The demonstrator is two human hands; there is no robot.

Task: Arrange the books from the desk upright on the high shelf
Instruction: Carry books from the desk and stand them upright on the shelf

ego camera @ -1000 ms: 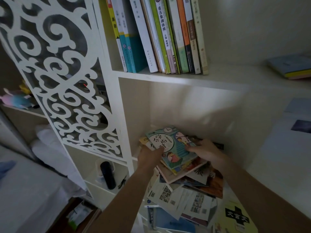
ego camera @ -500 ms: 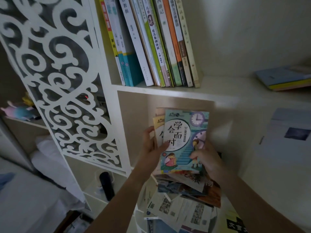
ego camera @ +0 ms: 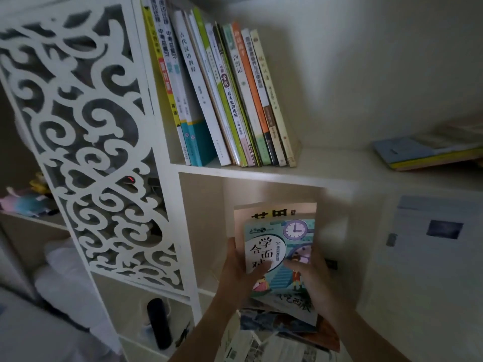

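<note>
Partway done: a row stands on the shelf, a small stack is in hand, more lies below.

About 12 books (ego camera: 224,100) already stand leaning left on the high shelf (ego camera: 326,163), with bare shelf to their right and a flat pile (ego camera: 428,152) at its far right. The left hand (ego camera: 237,273) and right hand (ego camera: 311,278) each grip a side of a held stack (ego camera: 279,257), at least 2 books, below the shelf and in front of the lower cubby. Its covers face the camera, long axis near vertical, top edge up, tipped slightly left. Loose books (ego camera: 285,340) remain on the desk underneath, so I judge several trips are left.
</note>
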